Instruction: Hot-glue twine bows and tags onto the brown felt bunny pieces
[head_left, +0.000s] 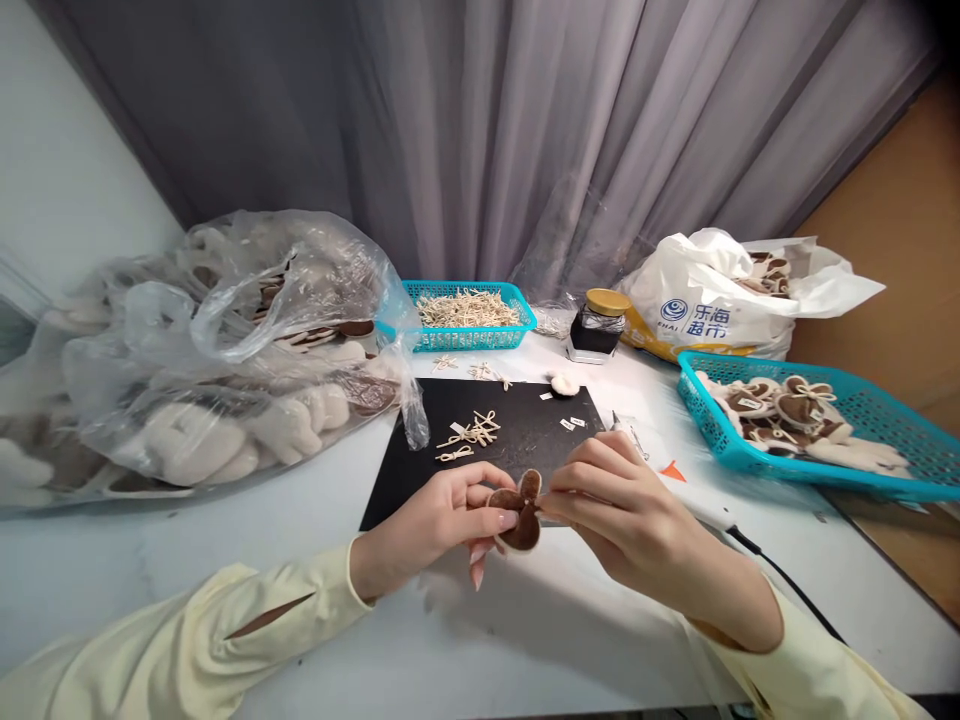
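Note:
My left hand (457,510) holds a small brown plush piece (527,525) with rounded lobes and pale edges, pinched between thumb and fingers over the front of the black mat (517,430). The fingertips of my right hand (615,500) are closed together at the right side of this piece, near its middle. A tiny pale spot shows there; what the right fingers grip is too small to make out. Several cream cord bows (476,430) lie on the mat, with small white labels (572,423) to their right.
Left stands a clear plastic bag (225,300) of plush pieces. A blue basket (469,340) of cord bows is at the back, beside a gold-lidded jar (598,325). Right are a white shopping bag (705,290), a blue basket (885,410) of plush pieces and a black cable (787,580).

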